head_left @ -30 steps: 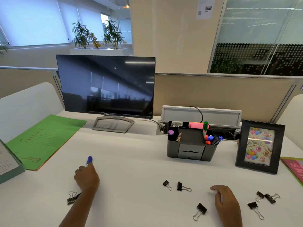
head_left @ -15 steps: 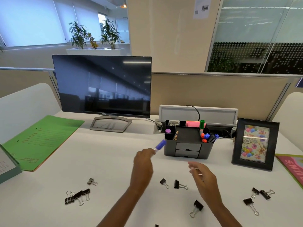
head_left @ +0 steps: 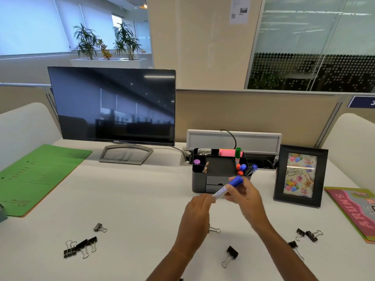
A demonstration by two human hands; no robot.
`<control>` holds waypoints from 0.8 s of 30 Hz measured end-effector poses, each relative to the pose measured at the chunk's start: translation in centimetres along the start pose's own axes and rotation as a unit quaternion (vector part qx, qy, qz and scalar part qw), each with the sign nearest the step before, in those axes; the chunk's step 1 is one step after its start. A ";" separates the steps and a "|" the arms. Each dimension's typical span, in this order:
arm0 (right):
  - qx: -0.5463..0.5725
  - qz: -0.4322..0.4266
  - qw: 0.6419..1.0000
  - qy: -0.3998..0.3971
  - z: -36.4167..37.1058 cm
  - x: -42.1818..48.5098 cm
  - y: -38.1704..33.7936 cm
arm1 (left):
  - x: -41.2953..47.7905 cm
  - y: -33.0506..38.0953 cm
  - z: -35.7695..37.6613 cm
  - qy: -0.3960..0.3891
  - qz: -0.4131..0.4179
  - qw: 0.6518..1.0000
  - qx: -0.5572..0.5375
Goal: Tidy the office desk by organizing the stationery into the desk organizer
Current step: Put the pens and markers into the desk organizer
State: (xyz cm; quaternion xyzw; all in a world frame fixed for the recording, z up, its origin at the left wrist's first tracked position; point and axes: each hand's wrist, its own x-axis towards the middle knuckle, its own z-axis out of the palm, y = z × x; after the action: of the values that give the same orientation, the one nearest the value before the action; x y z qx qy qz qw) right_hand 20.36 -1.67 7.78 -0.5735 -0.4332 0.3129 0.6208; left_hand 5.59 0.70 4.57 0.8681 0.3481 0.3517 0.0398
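You held the blue-capped marker (head_left: 228, 188) in both hands above the desk (head_left: 142, 209), just short of the desk organizer (head_left: 199, 184) at 12 o'clock. Your left hand (head_left: 197, 211) pinched the near end of the barrel. Your right hand (head_left: 246, 196) had its fingers curled round the barrel just below the cap. Hands and marker covered part of the organizer's drawer front.

A green marker (head_left: 237, 154) stood upright in the organizer's right side. The monitor (head_left: 113, 106) stood at 10 o'clock with "DELL" on its lower bezel. The green folder (head_left: 40, 175) lay at 9 o'clock, its print too small to read. The photo frame (head_left: 300, 175) at 2 o'clock showed a card reading "Happy Birthday". The pink booklet (head_left: 353, 209) at 3 o'clock was cut off by the edge, its big letters only partly legible. Binder clips (head_left: 81, 247) lay loose at 8, 6 and 4 o'clock, one half hidden behind your left wrist.
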 end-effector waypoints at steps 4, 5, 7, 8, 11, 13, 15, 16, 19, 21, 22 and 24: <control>-0.057 -0.111 0.989 0.081 -3.1 2.9 -2.2 | -1.5 -2.9 0.6 0.001 -0.107 0.994 0.028; -0.088 -0.142 0.980 0.108 -3.8 3.7 -2.7 | -2.0 -3.7 0.9 -0.010 -0.132 0.990 0.044; -0.167 -0.207 0.952 0.149 -5.1 5.3 -3.5 | -3.2 -5.4 1.6 -0.047 -0.178 0.979 0.089; -0.205 -0.230 0.938 0.161 -5.5 6.0 -3.7 | -3.6 -6.1 1.7 -0.090 -0.213 0.968 0.102; -0.289 -0.253 0.908 0.167 -5.9 7.7 -3.9 | -4.5 -8.0 2.3 -0.184 -0.315 0.925 0.106; -0.327 -0.260 0.895 0.158 -5.7 8.4 -3.7 | -4.6 -8.6 3.0 -0.206 -0.333 0.913 0.109; -0.346 -0.271 0.884 0.159 -5.4 8.9 -3.6 | -4.5 -8.5 3.6 -0.215 -0.333 0.910 0.125; -0.345 -0.276 0.882 0.164 -5.3 9.1 -3.5 | -4.5 -8.5 3.9 -0.213 -0.334 0.908 0.135; -0.358 -0.258 0.882 0.164 -5.1 9.9 -3.2 | -5.0 -8.5 4.7 -0.195 -0.328 0.909 0.165; -0.388 -0.219 0.885 0.136 -5.1 10.5 -2.5 | -5.3 -8.4 5.0 -0.172 -0.325 0.917 0.154; -0.402 -0.197 0.886 0.119 -5.0 10.7 -2.1 | -5.3 -8.4 5.1 -0.167 -0.322 0.920 0.150; -0.428 -0.152 0.887 0.082 -5.0 11.2 -1.3 | -5.3 -8.4 5.1 -0.174 -0.320 0.919 0.153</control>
State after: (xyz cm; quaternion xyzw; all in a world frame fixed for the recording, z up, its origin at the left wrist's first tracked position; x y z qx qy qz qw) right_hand 29.53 5.83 11.23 -0.7344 -0.5547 -0.0493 0.3880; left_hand 1.30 4.57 -4.98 0.7536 0.6441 0.1061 0.0771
